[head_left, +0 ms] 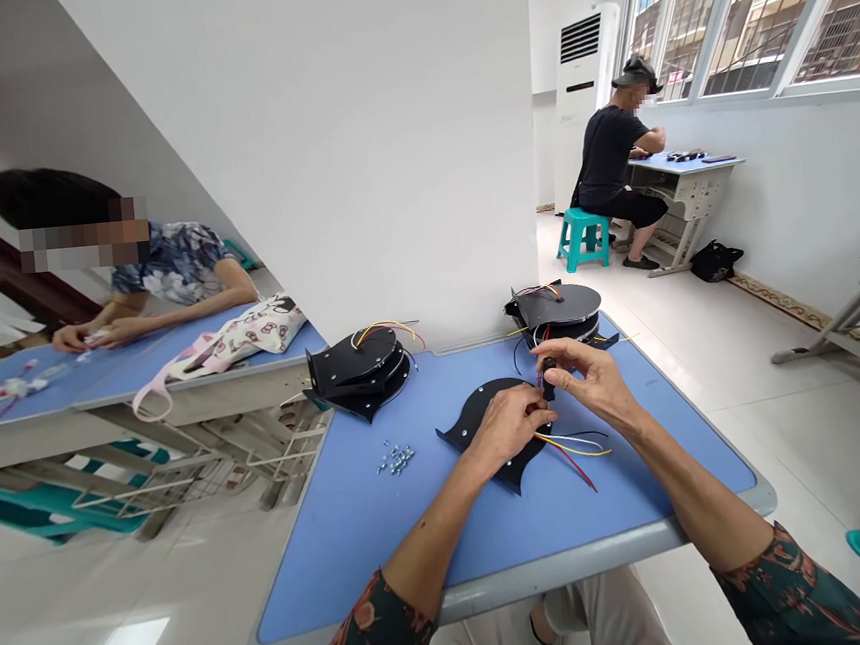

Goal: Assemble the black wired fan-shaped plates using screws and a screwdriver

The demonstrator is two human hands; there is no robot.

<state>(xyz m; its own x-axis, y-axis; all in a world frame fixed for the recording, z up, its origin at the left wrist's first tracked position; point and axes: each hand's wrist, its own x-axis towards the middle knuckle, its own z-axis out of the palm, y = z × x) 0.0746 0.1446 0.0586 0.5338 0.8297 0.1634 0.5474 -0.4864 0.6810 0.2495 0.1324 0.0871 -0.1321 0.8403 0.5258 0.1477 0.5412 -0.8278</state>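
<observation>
A black, curved plate [475, 407] lies on the blue desk, with red, yellow, white and black wires [573, 455] coming out at its right side. My left hand [506, 424] rests on the plate, its fingers closed together at the right edge; what they pinch is hidden. Upright in the grip of my right hand [593, 379] is a black-handled screwdriver [549, 377]. The screwdriver points down at the plate beside my left fingertips, and its tip is out of sight. A small pile of silver screws [397, 458] lies left of the plate.
Stacked black plates with wires [363, 368] sit at the desk's back left, and another such stack [557, 313] at the back right. A white wall [386, 166] rises behind the blue desk [389, 547]. One person works at the left desk, another by the window.
</observation>
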